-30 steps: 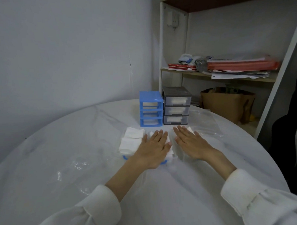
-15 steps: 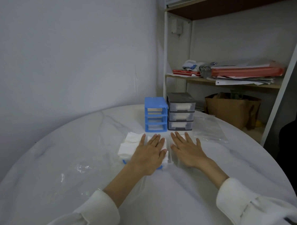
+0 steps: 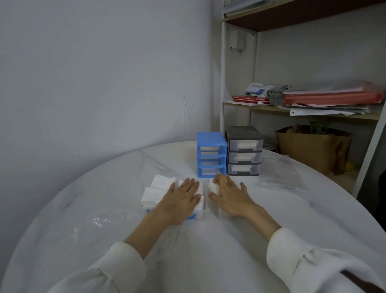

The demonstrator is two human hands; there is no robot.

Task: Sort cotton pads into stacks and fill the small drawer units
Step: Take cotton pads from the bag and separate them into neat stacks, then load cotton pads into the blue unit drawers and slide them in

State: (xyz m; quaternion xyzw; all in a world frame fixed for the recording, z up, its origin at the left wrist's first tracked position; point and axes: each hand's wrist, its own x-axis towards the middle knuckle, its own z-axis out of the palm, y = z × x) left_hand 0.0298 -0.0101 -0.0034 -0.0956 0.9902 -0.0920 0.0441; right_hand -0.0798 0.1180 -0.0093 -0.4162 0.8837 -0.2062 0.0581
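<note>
Seated at a round white marble-look table (image 3: 101, 205), you press your left hand (image 3: 179, 199) flat, fingers straight and close together, onto a heap of square white cotton pads (image 3: 156, 189) that spreads out to its left, with a bit of blue plastic (image 3: 192, 217) peeking from under the palm. Your right hand (image 3: 230, 195) lies just beside it, thumb and forefinger curled to pinch a small white wad of pads (image 3: 213, 187), the other fingers spread over the table.

Directly beyond your fingertips stand the two small three-tier drawer units, touching side by side: the blue plastic unit (image 3: 211, 154) on the left, its slots showing no drawer fronts, and the grey unit with clear drawers (image 3: 244, 150) on the right, all three showing white inside. A clear plastic bag (image 3: 281, 175) lies flat further right.

The pads look feather-light, soft and easily compressed, so a stack will likely fan or topple if nudged. Take each stack by opposite edges, thumb one side and fingers the other, squeezing gently enough to keep it square without crushing it.
</note>
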